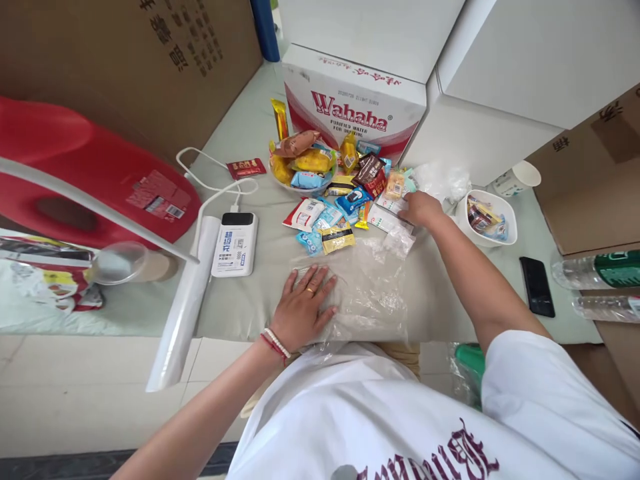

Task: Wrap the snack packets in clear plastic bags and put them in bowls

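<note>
My left hand (304,301) lies flat with fingers spread on a clear plastic bag (367,287) at the table's near edge. My right hand (423,208) reaches out over a heap of small wrapped snacks (340,203), its fingers curled down onto the packets near a white wrapper (385,219); what they hold is hidden. Behind the heap, a bowl of snacks (303,163) is piled high with yellow and blue packets.
A white power bank (235,243) with a cable lies to the left beside a white roll (187,300). A white bowl (487,217), paper cup (520,179), black phone (537,285) and water bottles (597,270) lie right. A Wahaha carton (350,107) stands behind.
</note>
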`<state>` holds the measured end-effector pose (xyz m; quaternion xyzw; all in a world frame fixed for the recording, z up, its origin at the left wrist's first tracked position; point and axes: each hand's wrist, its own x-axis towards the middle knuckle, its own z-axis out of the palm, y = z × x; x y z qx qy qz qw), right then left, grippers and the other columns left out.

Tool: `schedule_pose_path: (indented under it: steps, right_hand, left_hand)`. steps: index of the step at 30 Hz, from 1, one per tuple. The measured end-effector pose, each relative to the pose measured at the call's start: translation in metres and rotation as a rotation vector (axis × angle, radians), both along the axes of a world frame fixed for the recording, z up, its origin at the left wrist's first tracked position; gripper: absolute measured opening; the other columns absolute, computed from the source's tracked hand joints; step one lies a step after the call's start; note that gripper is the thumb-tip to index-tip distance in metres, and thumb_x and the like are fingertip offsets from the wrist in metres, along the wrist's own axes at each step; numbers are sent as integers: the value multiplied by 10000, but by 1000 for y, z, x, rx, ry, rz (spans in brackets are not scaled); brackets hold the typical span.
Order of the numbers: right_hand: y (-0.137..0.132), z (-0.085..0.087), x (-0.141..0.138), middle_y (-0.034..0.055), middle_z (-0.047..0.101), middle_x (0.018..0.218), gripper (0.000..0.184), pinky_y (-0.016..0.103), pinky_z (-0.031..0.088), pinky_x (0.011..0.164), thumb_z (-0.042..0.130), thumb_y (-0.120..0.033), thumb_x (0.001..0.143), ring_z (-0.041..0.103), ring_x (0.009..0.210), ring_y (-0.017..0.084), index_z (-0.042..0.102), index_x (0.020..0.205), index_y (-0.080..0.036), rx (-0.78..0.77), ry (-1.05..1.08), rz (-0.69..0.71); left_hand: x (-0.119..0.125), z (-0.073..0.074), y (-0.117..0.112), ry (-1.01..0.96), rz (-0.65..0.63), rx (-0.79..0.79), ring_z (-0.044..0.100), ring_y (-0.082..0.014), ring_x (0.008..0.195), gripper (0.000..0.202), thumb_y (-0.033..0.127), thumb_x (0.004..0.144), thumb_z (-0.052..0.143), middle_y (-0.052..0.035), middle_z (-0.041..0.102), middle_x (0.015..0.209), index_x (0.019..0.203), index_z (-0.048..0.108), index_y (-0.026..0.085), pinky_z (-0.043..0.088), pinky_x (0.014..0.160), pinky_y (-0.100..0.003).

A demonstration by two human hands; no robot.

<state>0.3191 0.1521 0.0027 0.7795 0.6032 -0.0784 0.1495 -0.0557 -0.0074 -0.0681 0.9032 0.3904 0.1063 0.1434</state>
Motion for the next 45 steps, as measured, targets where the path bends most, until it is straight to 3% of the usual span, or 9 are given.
schedule_pose_path:
  steps: [7,17,26,29,34,37,39,41,45]
  right_hand:
    - [-15,11,-2,133,720,1252,481,308,475,802,661,-511,905,671,1098,290,703,1268,-198,-62,86,97]
    - [1,2,-45,204,642,1382,856,358,518,893,859,-600,714,636,1215,356,606,1392,-144,-180,59,184]
    - [-8,-1,-46,200,633,1345,679,337,514,882,833,-487,764,643,1145,318,630,1304,-129,-128,82,186]
    - [-8,19,-33,158,681,1216,523,332,508,824,803,-406,787,657,1023,292,660,1218,-146,10,103,158]
    - [-42,97,-16,150,619,1244,522,390,502,826,702,-448,882,617,984,268,591,1308,-168,545,259,143]
    - [-87,125,-48,128,603,1261,489,388,504,837,591,-467,964,618,1015,256,544,1380,-215,486,390,294]
    - [-114,117,-87,106,625,1190,432,365,513,844,692,-415,888,634,995,254,605,1259,-211,240,454,470]
    - [-133,89,-127,106,635,1176,429,359,525,823,738,-359,847,657,964,263,620,1232,-212,-28,426,560]
    - [-147,30,-168,186,594,1291,443,392,556,806,713,-220,857,674,1056,326,605,1279,-137,-191,322,543]
  left_hand:
    - [-1,3,-8,71,-29,-11,268,-410,1586,785,583,924,606,-156,284,1713,1601,433,224,133,1273,-685]
    - [1,8,-12,98,-16,-17,269,-403,1587,789,612,928,593,-152,288,1713,1598,438,225,154,1270,-680]
    - [1,1,-11,66,-2,16,280,-382,1587,872,662,920,569,-188,273,1713,1629,365,197,134,1285,-643]
    - [2,-1,-12,49,13,29,284,-377,1586,986,696,903,566,-227,272,1705,1648,288,114,108,1299,-624]
    - [3,-1,-13,36,22,8,272,-386,1589,1060,722,889,566,-257,261,1699,1641,259,42,96,1307,-618]
    - [3,-1,-12,16,13,-11,278,-399,1584,1073,732,880,576,-274,261,1692,1640,258,44,109,1299,-635]
    - [2,-1,-11,-5,1,-24,278,-408,1583,1088,727,874,590,-287,267,1686,1645,238,45,112,1296,-642]
    - [-1,-1,-10,-34,-9,-38,270,-413,1585,1082,693,883,598,-293,272,1683,1658,192,56,106,1296,-643]
    - [-16,1,-17,-86,50,-53,235,-404,1599,1028,530,933,574,-273,221,1708,1680,16,97,121,1290,-655]
